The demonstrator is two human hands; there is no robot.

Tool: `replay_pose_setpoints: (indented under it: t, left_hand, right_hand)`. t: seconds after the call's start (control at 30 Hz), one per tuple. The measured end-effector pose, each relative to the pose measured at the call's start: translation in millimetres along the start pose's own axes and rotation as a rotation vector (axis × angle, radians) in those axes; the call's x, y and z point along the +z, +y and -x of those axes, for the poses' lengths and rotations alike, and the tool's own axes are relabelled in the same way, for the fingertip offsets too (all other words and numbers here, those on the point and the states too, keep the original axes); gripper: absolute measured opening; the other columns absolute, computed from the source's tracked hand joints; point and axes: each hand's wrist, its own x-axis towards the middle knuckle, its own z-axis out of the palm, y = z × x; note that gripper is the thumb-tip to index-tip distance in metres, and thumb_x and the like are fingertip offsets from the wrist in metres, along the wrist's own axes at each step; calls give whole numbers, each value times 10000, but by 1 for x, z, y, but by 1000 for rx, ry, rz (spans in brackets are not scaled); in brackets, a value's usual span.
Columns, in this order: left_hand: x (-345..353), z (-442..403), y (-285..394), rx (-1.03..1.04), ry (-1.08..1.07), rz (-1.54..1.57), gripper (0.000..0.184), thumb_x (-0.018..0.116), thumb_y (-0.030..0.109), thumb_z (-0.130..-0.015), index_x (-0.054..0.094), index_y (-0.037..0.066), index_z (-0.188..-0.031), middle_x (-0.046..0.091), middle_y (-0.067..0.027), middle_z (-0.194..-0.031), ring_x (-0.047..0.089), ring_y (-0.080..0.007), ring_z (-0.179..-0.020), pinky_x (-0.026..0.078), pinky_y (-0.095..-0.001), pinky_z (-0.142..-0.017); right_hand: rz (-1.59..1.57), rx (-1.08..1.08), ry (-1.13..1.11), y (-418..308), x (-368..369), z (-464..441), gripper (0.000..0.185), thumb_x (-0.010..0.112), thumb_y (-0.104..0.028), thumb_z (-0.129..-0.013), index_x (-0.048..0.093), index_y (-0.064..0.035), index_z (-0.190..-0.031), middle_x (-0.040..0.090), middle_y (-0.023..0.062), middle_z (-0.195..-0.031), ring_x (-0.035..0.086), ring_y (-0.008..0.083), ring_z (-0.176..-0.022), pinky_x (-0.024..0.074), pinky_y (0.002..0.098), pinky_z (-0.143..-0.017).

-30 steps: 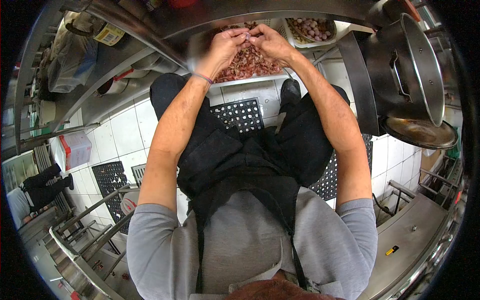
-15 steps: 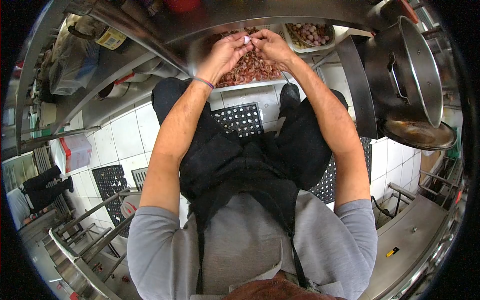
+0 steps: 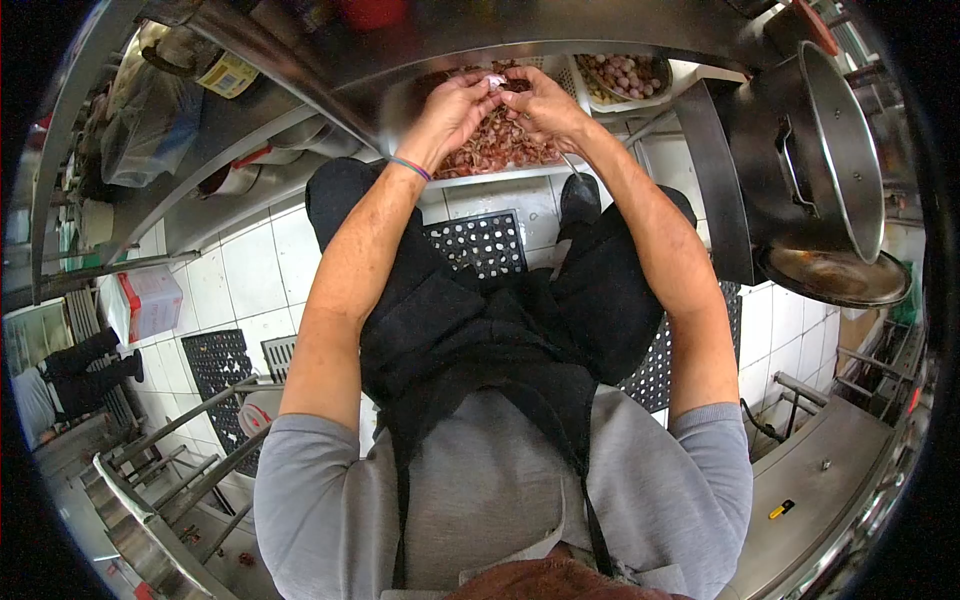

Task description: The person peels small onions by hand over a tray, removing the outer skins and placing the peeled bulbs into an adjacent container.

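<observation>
Over a white tray [image 3: 500, 176] heaped with reddish-brown shallot skins [image 3: 505, 142], my two hands meet at their fingertips. A small pinkish-white shallot [image 3: 495, 80] is pinched in the fingers of my left hand [image 3: 458, 112]. My right hand [image 3: 545, 106] is closed at the shallot's right side, where a dark bit, perhaps loose skin, shows by the thumb. The fingers partly cover the shallot. A thin metal piece [image 3: 568, 160] shows below the right wrist; I cannot tell what it is.
A white container of pinkish shallots [image 3: 625, 75] stands right of the tray. A steel shelf edge [image 3: 480, 45] runs above. At right are a large pot [image 3: 825, 150] and a round lid [image 3: 835, 272]. Another person's legs [image 3: 85, 375] show at far left.
My right hand has shifted slightly down, and its fingers have moved on the shallot. A dark bit now shows between its fingers. The left hand stays at almost the same spot.
</observation>
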Motion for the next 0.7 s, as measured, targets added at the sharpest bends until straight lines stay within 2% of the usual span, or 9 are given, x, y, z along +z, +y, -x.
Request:
replay_pose_setpoints:
  t: [0.23, 0.47, 0.7]
  left_hand:
    - [5, 3, 2, -23, -16, 9, 264, 482, 35, -956, 424, -71, -1192, 513, -156, -1144, 564, -217, -1004, 504, -314, -935]
    - [-6, -5, -3, -35, -34, -35, 236, 505, 60, -956, 474, -49, -1162, 545, -123, -1100, 557, -181, -943, 511, -320, -864]
    - [-7, -3, -3, -36, 5, -24, 224, 483, 72, -968, 486, -46, -1158, 547, -122, -1094, 541, -172, -912, 503, -318, -849]
  right_hand:
    - [-58, 20, -51, 0, -8, -5, 234, 542, -155, -953, 475, -53, -1153, 495, 33, -742, 325, 51, -432, 217, 218, -350]
    - [-131, 5, 4, -1, -10, -5, 208, 544, -143, -955, 507, -48, -1136, 500, 33, -740, 331, 49, -432, 206, 215, -344]
    - [-109, -8, 64, -1, -12, -6, 234, 557, -139, -947, 504, -33, -1149, 504, 45, -772, 348, 51, -436, 215, 221, -341]
